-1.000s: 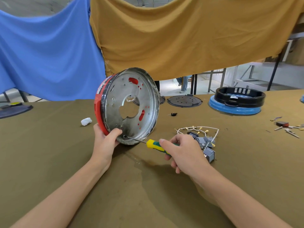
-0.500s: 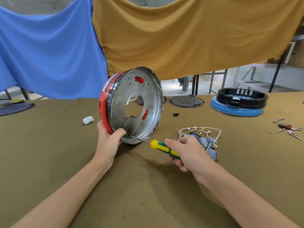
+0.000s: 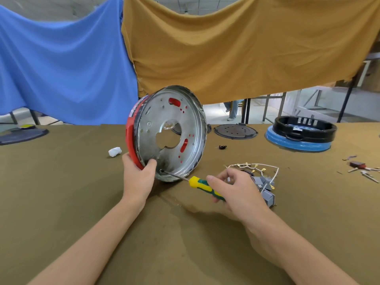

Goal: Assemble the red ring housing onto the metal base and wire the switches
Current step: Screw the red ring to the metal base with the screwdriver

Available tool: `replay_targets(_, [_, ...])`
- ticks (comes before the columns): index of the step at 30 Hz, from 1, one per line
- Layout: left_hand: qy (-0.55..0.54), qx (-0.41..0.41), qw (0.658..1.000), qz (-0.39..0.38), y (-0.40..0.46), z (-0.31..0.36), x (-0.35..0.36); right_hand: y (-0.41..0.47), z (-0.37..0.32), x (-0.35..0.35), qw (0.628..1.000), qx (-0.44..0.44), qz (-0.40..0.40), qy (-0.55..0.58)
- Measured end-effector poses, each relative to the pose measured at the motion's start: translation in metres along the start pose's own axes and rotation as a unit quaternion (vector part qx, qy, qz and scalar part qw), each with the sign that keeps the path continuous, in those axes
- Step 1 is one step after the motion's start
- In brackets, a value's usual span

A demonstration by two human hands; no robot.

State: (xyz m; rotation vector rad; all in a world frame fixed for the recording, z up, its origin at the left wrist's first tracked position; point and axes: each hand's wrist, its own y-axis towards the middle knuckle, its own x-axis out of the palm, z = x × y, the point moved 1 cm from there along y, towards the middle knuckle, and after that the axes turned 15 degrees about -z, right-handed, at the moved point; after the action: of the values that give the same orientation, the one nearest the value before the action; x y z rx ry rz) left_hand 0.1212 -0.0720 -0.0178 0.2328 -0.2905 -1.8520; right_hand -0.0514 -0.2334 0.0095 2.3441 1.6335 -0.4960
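The step in hand is the fastening of the red ring housing (image 3: 131, 138) to the metal base (image 3: 170, 134); the wiring has, as I judge, not begun. The two parts are already put together and stand on edge on the olive surface (image 3: 61, 202), tilted, with the flat face of the base turned toward the person and the red ring behind it, on its left side. The left hand (image 3: 137, 177) grips the lower left rim of this assembly, with the thumb laid on the metal face and the other fingers behind the ring, so it keeps the piece steady. The right hand (image 3: 236, 192) is closed around the handle of the yellow-and-green screwdriver (image 3: 203, 187), just right of the base. The thin shaft goes up and to the left, and its tip meets the metal face near the bottom edge, close beside the left thumb. A screw seems to be there, but it is too small to tell for sure. The switches with their white wires (image 3: 261, 177) lie in a loose bundle on the surface, right of the base and partly behind the right hand, untouched. The next move probably calls for turning the driver with steady pressure along its shaft, while the left hand stops the assembly from rolling; a slip of the tip could hit the thumb.
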Motion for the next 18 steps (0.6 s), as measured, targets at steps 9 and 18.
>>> replay_targets(9, [0.0, 0.014, 0.997, 0.072, 0.006, -0.002, -0.015, -0.011, -0.001, 0.002, 0.982, -0.163, 0.084, -0.036])
replay_targets(18, [-0.293, -0.097, 0.951, 0.034, 0.011, -0.002, -0.02, -0.007, 0.005, -0.037, 0.983, -0.043, 0.099, 0.147])
